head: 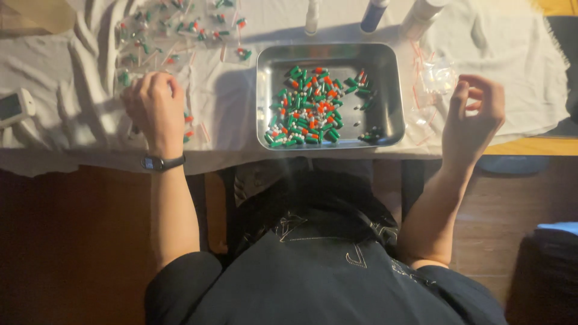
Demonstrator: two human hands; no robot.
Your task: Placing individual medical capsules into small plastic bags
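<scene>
A steel tray (385, 72) sits on the white cloth and holds a heap of green, white and orange capsules (307, 108). My left hand (153, 105) rests knuckles-up on the cloth to the tray's left, fingers curled over small clear bags with capsules (174, 30); what it grips is hidden. A dark band is on that wrist. My right hand (472, 114) hovers right of the tray, fingers bent and apart, near several empty clear bags with red strips (436, 75). Nothing shows between its fingers.
Three bottles (373, 12) stand behind the tray. A small white device (15, 107) lies at the cloth's left edge. The table's front edge runs just below the tray; my dark-clothed lap and the wooden floor are beneath.
</scene>
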